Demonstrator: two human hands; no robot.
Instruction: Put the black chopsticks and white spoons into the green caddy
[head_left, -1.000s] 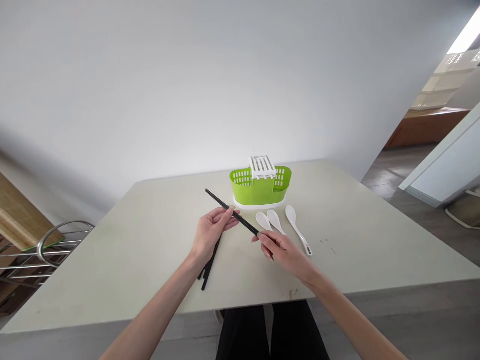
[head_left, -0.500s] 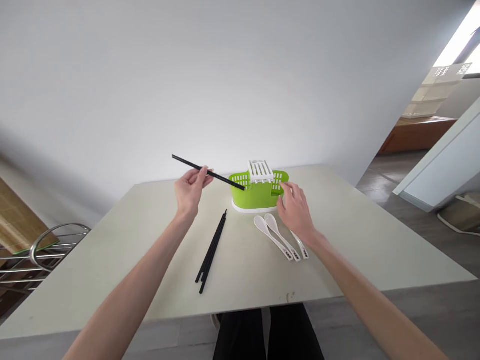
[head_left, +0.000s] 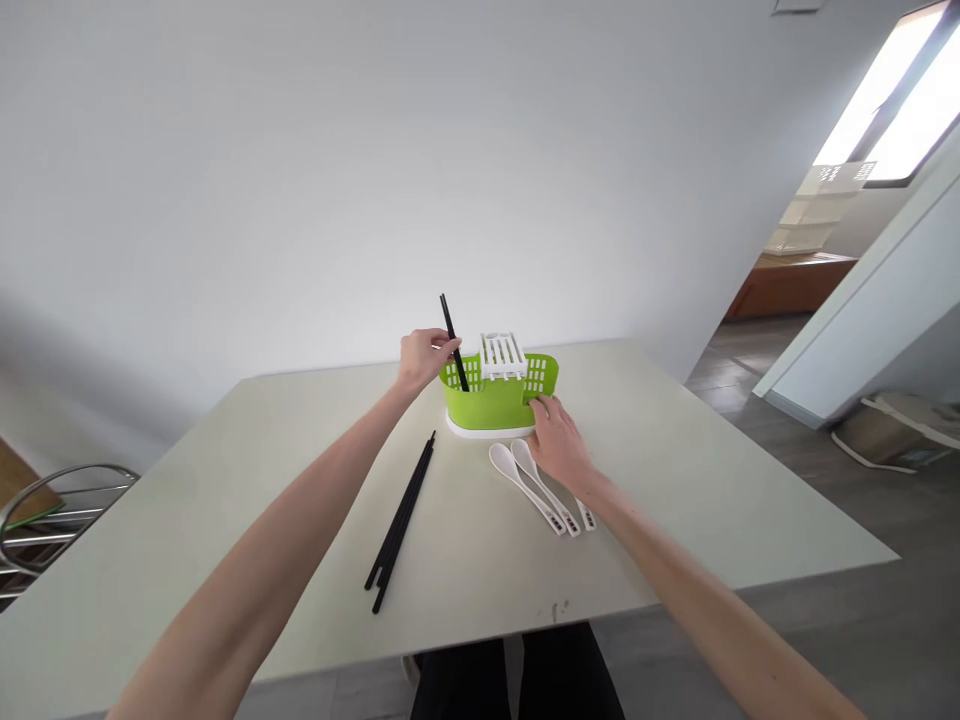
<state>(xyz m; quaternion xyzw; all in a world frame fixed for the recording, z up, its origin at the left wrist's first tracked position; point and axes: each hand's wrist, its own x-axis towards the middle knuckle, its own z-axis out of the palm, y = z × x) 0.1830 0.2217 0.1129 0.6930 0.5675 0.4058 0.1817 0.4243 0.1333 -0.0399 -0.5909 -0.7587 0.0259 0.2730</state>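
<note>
Surroundings: pale table (head_left: pixel 675 500) is sitting against a white wall; metal rack (head_left: pixel 45 510) is showing at far left edge; doorway w/ wood floor is opening at right.
Loose chopsticks (head_left: pixel 401 520): black bundle is lying flat on table, just left of centre, running diagonally, well apart from both hands.
Spoons (head_left: pixel 536 485): white ceramic, lying side by side in front of the holder, handles pointing toward the person; right wrist is passing over the rightmost one, partly hiding it.
In the way: nothing is blocking the holder's left compartment; white slotted insert (head_left: pixel 502 352) is standing in the middle.
Holder (head_left: pixel 495 400): lime-green perforated plastic caddy on a white base, sitting upright at table's far-centre.
Chopstick (head_left: pixel 453 340): single black stick, nearly upright, tilting slightly left at top, lower end is dipping into holder's left compartment.
Left hand (head_left: pixel 424 358): fingers are pinching the chopstick near mid-length.
Right hand (head_left: pixel 555 440): fingers are resting, loosely spread, against holder's right front wall; not gripping anything.
Writing: small dark marks on spoon handle ends, too small to read.
</note>
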